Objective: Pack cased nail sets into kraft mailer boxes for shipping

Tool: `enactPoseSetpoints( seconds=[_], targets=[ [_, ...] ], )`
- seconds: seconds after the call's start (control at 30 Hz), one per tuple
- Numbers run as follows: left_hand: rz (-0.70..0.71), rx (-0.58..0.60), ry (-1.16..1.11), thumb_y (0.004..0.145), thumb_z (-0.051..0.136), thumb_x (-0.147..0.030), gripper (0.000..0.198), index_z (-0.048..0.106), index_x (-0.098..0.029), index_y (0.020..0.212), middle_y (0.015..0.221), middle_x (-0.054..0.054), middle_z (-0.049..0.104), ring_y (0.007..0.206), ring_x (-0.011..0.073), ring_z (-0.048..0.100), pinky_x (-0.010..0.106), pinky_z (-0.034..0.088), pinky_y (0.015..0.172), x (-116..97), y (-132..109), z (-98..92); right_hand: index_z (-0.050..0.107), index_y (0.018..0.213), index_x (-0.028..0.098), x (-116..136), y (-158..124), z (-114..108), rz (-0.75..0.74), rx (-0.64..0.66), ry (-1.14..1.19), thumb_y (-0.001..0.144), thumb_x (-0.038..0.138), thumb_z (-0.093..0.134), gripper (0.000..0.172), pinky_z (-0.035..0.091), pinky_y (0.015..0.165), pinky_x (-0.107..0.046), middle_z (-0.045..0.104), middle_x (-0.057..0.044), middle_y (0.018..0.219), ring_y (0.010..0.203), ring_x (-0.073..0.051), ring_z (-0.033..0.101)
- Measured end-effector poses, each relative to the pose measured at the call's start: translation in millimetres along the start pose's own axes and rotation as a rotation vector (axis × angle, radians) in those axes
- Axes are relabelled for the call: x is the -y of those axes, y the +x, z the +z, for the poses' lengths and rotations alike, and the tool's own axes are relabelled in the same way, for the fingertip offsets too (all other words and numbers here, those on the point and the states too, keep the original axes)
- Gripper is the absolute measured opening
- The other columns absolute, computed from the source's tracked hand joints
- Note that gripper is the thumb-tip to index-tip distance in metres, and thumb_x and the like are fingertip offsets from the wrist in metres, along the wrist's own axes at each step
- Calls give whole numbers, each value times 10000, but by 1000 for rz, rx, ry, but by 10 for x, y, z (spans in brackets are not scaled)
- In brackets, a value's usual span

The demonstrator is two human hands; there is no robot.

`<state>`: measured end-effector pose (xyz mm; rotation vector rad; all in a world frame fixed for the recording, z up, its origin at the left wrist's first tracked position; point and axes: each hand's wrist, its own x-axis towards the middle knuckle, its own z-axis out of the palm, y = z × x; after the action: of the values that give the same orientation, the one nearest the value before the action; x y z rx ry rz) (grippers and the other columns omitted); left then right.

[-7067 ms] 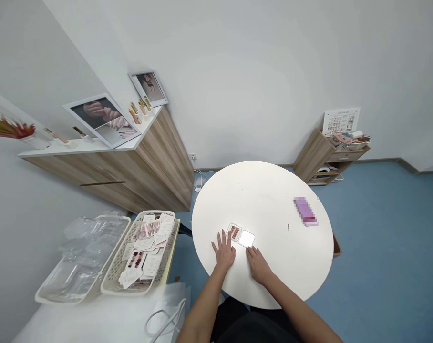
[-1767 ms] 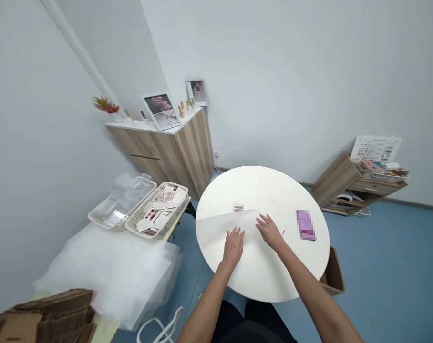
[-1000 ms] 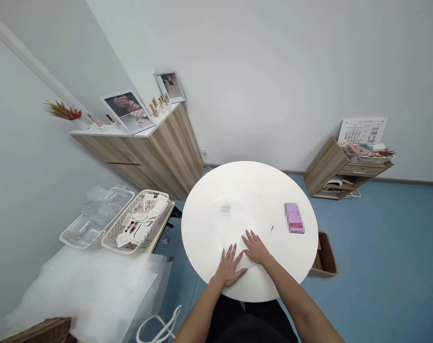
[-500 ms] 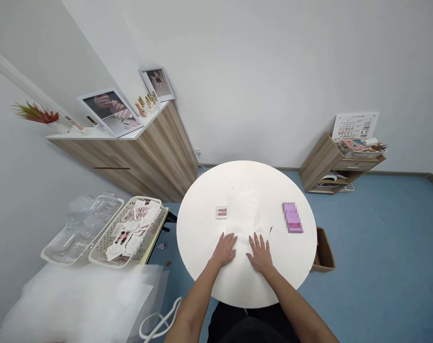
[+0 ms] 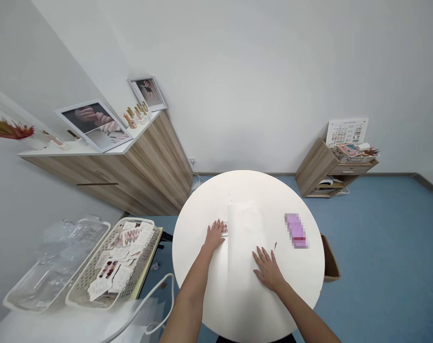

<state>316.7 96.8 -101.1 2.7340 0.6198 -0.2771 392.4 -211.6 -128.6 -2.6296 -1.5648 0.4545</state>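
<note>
On the round white table, a thin white sheet [image 5: 243, 238] lies flat in front of me. At its left edge is a small clear case of pinkish press-on nails [image 5: 224, 229], partly covered by the fingers of my left hand [image 5: 214, 236]. That hand lies flat with its fingers stretched out; whether it grips the case I cannot see. My right hand [image 5: 268, 269] rests open, fingers spread, on the sheet's right side. Farther right lies a purple item [image 5: 296, 230], blurred into squares.
To the left stand a perforated basket [image 5: 73, 296] of nail cards and a tray [image 5: 14, 301] of clear plastic packaging. A white cable [image 5: 172, 290] loops beside the table [image 5: 191, 214]. A cardboard box [image 5: 331, 259] sits on the floor at right; a wooden cabinet [image 5: 162, 166] stands behind left.
My left hand has moved from the sheet's near part up and left onto the nail case. My right hand has shifted slightly right. The sheet now reaches nearer to me.
</note>
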Motion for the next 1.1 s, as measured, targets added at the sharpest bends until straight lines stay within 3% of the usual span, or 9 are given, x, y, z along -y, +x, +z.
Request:
enactPoseSetpoints(
  seconds=[0.13,0.23,0.3,0.37,0.53,0.67,0.83,0.93,1.1],
  targets=[
    [-105,-143,-45,778,614,-215,612,396,-182,1350,1354,135,511,1265,318,472,480,343,1068,109,-57,-1,240,1509,276,-43,9,-17,-23,-5,-14,902,365,416,639,128,1140,-589,184,-54,1587,1446,-307,184],
    [-177,-219,-75,765,623,-233,606,406,-197,1330,1264,123,549,1174,305,539,464,414,1008,167,-186,-26,248,1508,269,-53,2,-59,-33,10,-12,891,365,423,648,118,1137,-594,183,-62,1586,1447,-311,176],
    [-157,-299,-131,769,627,-260,609,400,-217,1332,1254,125,550,1177,299,536,473,421,1007,104,-289,-25,252,1507,261,-51,3,-92,-35,22,-10,887,371,426,653,103,1137,-599,176,-68,1588,1450,-312,165],
    [-43,-339,-197,769,638,-277,632,385,-214,1345,1276,137,539,1217,298,506,486,396,1038,-69,-393,10,256,1506,250,-47,6,-125,-32,37,-6,884,385,431,660,90,1138,-600,167,-72,1590,1453,-311,151],
    [260,-187,-241,769,639,-266,724,296,-224,1406,1376,127,483,1309,281,428,528,265,1125,-709,-623,211,261,1504,219,-64,-24,-185,-32,17,1,892,399,419,657,81,1148,-571,187,-80,1588,1453,-298,157],
    [271,-93,-187,788,625,-282,705,290,-254,1408,1384,108,485,1315,269,424,529,239,1132,-1022,-731,369,326,1477,193,-90,-161,-206,-40,-35,27,911,392,399,604,90,1152,-550,274,-97,1562,1432,-291,223],
    [206,-68,-94,837,589,-288,618,320,-230,1391,1433,134,441,1359,283,373,536,242,1127,-1150,-804,499,487,1350,175,-62,-428,-225,-36,-65,91,901,354,454,485,128,1156,-510,464,-132,1441,1336,-271,381],
    [189,-124,-77,867,541,-318,564,332,-208,1379,1482,156,370,1400,308,300,551,240,1120,-1170,-950,533,542,1255,187,-32,-553,-232,-59,-83,104,870,320,507,408,166,1148,-493,539,-126,1343,1254,-260,450],
    [266,-169,-97,879,485,-316,406,436,-226,1272,1302,128,517,1238,296,473,496,342,1058,-1111,-1433,611,585,1096,203,4,-604,-231,-144,-58,83,825,251,551,278,239,1119,-473,586,-99,1215,1148,-256,501]
  ],
)
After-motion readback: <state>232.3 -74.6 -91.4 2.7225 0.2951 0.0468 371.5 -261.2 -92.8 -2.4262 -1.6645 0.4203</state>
